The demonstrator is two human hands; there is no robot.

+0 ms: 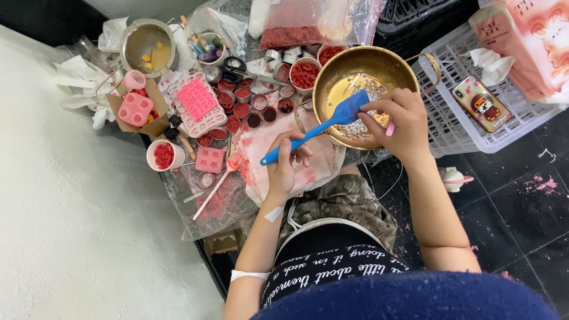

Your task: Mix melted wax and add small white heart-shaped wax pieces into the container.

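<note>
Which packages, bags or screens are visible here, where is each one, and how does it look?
Clear plastic bag: top centre, behind the gold bowl, holding red pieces.
Pink package: top right, in the white basket, rectangular and pale pink.
Phone: in the same basket, its back up, in a case with a cartoon figure; no screen shows.

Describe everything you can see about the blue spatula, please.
The blue spatula looks like silicone or plastic, with a thin rounded handle and a flat, wide blade. It lies slanted, the handle end low at the left and the blade up at the right. The left hand grips the handle near its end. The blade reaches over the rim into the brass-coloured bowl, above the whitish granules there. The right hand rests on the bowl's rim, its fingers close to the blade.
</note>
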